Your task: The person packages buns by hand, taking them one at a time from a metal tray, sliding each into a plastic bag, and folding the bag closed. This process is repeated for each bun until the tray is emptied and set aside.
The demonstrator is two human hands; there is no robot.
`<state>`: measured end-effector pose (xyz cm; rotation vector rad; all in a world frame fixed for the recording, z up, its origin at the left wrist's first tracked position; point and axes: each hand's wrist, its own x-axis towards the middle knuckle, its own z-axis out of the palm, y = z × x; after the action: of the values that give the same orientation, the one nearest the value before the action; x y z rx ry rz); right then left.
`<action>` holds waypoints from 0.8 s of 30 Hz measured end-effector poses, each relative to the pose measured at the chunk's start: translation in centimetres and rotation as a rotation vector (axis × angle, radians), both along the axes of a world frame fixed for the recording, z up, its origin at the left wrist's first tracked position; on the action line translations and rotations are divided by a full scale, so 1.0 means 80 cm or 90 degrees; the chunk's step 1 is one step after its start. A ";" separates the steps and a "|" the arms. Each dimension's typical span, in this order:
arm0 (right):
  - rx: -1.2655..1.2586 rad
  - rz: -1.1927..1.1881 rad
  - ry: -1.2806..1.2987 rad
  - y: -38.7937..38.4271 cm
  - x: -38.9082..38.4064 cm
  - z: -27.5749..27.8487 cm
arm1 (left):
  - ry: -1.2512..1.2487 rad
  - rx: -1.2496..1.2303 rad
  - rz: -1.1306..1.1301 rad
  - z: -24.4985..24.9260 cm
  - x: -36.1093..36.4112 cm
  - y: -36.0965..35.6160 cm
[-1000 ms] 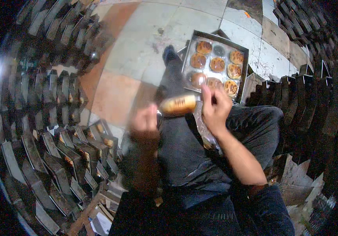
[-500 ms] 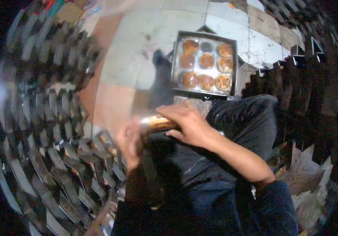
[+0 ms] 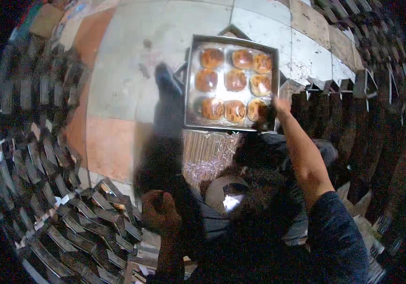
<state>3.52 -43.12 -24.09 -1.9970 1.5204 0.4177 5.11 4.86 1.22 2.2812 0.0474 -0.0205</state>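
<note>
A square shallow tray [image 3: 189, 87] with a dark rim holds several glossy, round, orange-brown pieces [image 3: 235, 80] in rough rows. Their exact kind I cannot make out. My right hand [image 3: 283, 105] is at the tray's right side, near the lower right piece [image 3: 255, 110]. Its fingers fall in dark shadow, so a grip on the piece or the rim cannot be told. Low on the left, in dim light, my left hand [image 3: 162, 208] has loosely bent fingers, the thumb apart, and nothing visible between them.
Dark angular pieces stand stacked in rows on the left [image 3: 84, 236] and right [image 3: 344, 123]. Pale and orange floor tiles [image 3: 132, 61] lie beyond the tray. A ribbed, light brown surface [image 3: 207, 151] shows below it, near a round grey object [image 3: 224, 191].
Both hands held a shiny brown cylinder-shaped piece between them; it is no longer there. My right hand has gone up to the tray, and my left has dropped lower. The view has shifted.
</note>
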 end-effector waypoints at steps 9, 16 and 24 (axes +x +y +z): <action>0.251 -0.128 -0.260 0.032 -0.112 -0.100 | -0.026 0.081 -0.060 0.029 0.013 -0.011; 0.545 -0.226 -0.599 0.098 -0.049 0.085 | -0.082 0.048 -0.001 -0.016 -0.001 0.008; 0.498 -0.200 -0.741 0.194 -0.107 0.485 | 0.261 -0.034 -0.290 -0.005 -0.038 -0.058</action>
<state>-5.04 -27.62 14.71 -0.9820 0.6925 -0.2551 2.04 0.23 0.86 2.1539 -0.2559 -0.7163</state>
